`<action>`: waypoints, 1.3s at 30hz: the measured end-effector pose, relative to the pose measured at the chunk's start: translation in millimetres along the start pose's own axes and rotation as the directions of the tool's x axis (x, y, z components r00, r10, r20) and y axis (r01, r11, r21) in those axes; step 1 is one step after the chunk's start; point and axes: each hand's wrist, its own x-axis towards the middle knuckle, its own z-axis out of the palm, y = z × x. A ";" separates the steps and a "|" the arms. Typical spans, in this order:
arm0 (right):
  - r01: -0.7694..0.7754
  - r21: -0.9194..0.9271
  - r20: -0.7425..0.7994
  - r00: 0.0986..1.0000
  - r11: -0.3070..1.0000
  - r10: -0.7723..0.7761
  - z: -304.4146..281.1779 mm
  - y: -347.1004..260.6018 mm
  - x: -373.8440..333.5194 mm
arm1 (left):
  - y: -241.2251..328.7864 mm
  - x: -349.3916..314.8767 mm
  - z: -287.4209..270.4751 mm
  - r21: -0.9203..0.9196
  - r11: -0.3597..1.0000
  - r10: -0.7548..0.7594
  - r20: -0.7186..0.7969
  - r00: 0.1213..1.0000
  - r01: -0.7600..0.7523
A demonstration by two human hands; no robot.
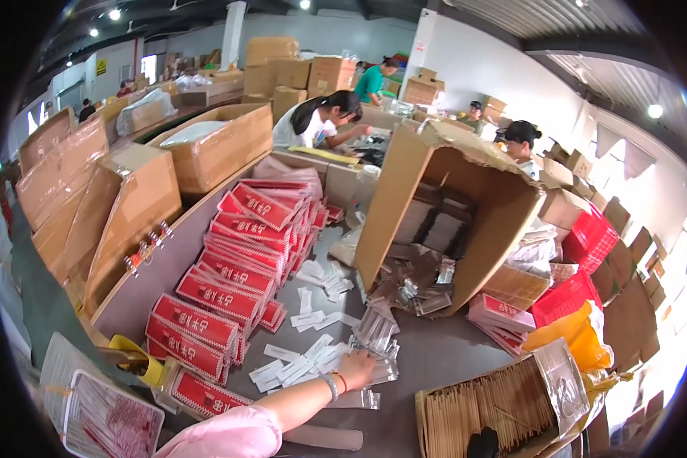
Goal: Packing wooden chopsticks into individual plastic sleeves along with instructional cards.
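My left hand (355, 370), with a silver watch-like band and a red bracelet at the wrist, reaches across the grey table from a pink sleeve. Its fingers are bent over clear plastic packets (378, 332) and seem to grip one at the edge of the pile. Beside it lie loose white paper slips (305, 359), spread in an uneven heap. Long red printed sleeves (221, 294) are stacked in leaning rows to the left. My right hand cannot be made out; a dark shape (482, 443) at the lower edge, over the wooden sticks (488, 404), is too unclear to name.
A large tipped carton (393, 206) opens toward me, holding more packets. The stick box (427, 435) stands at lower right, near a yellow bag (572, 336) and red baskets (569, 298). A clear tray (76, 435) sits lower left. A co-worker (313, 126) bends over the far side.
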 end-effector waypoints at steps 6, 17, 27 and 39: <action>-0.244 0.454 -0.186 0.914 0.857 0.359 -11.4 -29.7 -2.7 | -12.7 -10.8 -0.6 0.082 0.996 0.029 -0.021 0.999 -0.027; -0.090 0.829 -0.273 0.796 0.552 0.540 -88.9 -53.2 -57.6 | 6.8 -72.7 -55.5 -0.228 0.970 0.069 -0.077 0.995 -0.085; 0.558 0.618 -0.639 0.767 0.554 -0.059 -123.0 -172.7 -81.8 | -18.8 -212.7 -47.7 0.145 0.979 0.131 0.081 0.988 -0.142; 0.372 0.928 -0.372 0.928 -0.003 -0.018 -11.8 -278.5 -83.0 | -24.0 -249.7 -50.0 0.103 0.973 0.218 -0.135 0.966 -0.206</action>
